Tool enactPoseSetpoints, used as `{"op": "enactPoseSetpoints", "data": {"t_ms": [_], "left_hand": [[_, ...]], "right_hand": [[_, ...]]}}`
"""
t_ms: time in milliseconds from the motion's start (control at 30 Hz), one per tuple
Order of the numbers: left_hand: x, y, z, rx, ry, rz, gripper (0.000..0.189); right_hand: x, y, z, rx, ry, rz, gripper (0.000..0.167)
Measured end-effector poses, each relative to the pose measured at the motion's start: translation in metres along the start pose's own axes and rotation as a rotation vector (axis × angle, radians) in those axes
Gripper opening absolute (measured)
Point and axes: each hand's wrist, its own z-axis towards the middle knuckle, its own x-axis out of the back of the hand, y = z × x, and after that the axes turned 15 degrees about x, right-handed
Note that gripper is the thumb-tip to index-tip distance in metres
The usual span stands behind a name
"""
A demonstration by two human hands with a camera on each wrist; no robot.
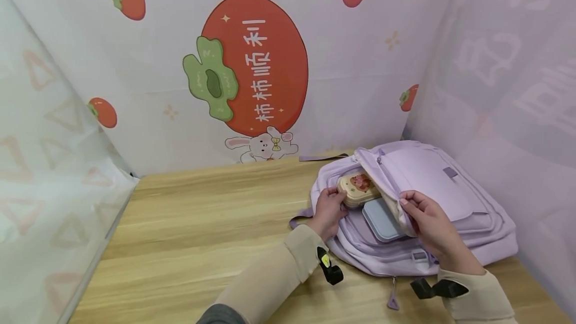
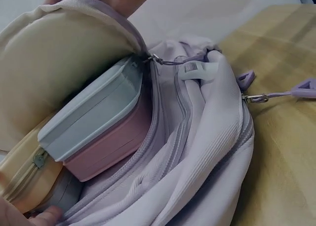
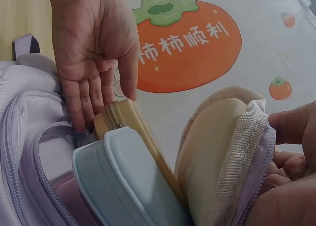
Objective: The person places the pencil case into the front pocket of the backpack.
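A lilac backpack [image 1: 418,169] lies on the table with its front pocket unzipped. Inside are a yellow zip case [image 1: 358,187] with a printed picture, a light blue case [image 1: 383,220] beside it, and a pink case [image 2: 116,147] under the blue one. A grey item [image 2: 64,194] shows below the yellow case. My left hand [image 1: 329,212] pinches the yellow case's near end, thumb at its top edge and fingers at its side, with the fingertips partly hidden. My right hand [image 1: 427,219] holds the zipped edge of the pocket flap [image 1: 382,179] between thumb and fingers, lifted off the cases.
The wooden table [image 1: 189,224] extends to the left. A strap [image 1: 300,218] lies by the backpack's left side, and a zip pull [image 1: 393,301] hangs at its front. Printed cloth [image 1: 148,54] stands behind and along both sides.
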Motion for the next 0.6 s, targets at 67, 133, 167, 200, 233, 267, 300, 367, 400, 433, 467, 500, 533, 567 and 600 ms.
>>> {"op": "enactPoseSetpoints", "data": {"t_ms": [67, 133, 167, 200, 233, 267, 300, 367, 400, 433, 467, 500, 533, 567, 600], "left_hand": [[-0.002, 0.0, -0.003, 0.001, -0.001, -0.046, 0.025], [-0.006, 0.0, -0.005, 0.005, -0.001, -0.094, 0.023], [-0.008, -0.001, -0.005, 0.01, 0.0, -0.113, 0.022], [-0.01, -0.001, -0.005, 0.012, 0.005, -0.128, 0.021], [-0.012, -0.001, -0.006, 0.015, 0.009, -0.138, 0.021], [-0.013, -0.002, -0.006, 0.012, 0.014, -0.137, 0.021], [-0.014, -0.002, -0.005, 0.013, 0.023, -0.133, 0.021], [-0.015, -0.002, -0.003, 0.011, 0.035, -0.121, 0.021], [-0.016, -0.002, -0.002, 0.011, 0.037, -0.118, 0.021], [-0.016, -0.001, -0.001, 0.011, 0.036, -0.117, 0.021], [-0.017, -0.001, 0.001, 0.012, 0.035, -0.116, 0.021], [-0.018, -0.001, 0.002, 0.014, 0.034, -0.12, 0.021], [-0.019, 0.0, 0.003, 0.012, 0.029, -0.119, 0.022], [-0.02, 0.0, 0.005, 0.013, 0.027, -0.119, 0.022], [-0.021, 0.001, 0.006, 0.011, 0.027, -0.116, 0.021]], "right_hand": [[0.0, 0.0, 0.001, -0.003, -0.009, 0.005, 0.029], [-0.001, 0.001, 0.001, -0.013, -0.014, 0.009, 0.03], [0.0, 0.001, 0.001, -0.019, -0.015, 0.01, 0.03], [0.0, 0.001, 0.001, -0.027, -0.015, 0.009, 0.029], [0.0, 0.001, 0.002, -0.033, -0.015, 0.009, 0.029], [0.0, 0.001, 0.002, -0.038, -0.014, 0.008, 0.029], [0.0, 0.001, 0.003, -0.043, -0.012, 0.009, 0.028], [0.0, 0.002, 0.003, -0.048, -0.008, 0.011, 0.027], [0.0, 0.002, 0.003, -0.049, -0.007, 0.015, 0.027], [0.0, 0.001, 0.003, -0.048, -0.007, 0.02, 0.028], [0.0, 0.001, 0.003, -0.047, -0.008, 0.025, 0.028], [0.0, 0.001, 0.004, -0.046, -0.011, 0.032, 0.029], [0.0, 0.001, 0.004, -0.044, -0.013, 0.038, 0.029], [0.0, 0.001, 0.004, -0.042, -0.015, 0.044, 0.03], [0.0, 0.001, 0.004, -0.041, -0.016, 0.05, 0.03]]}}
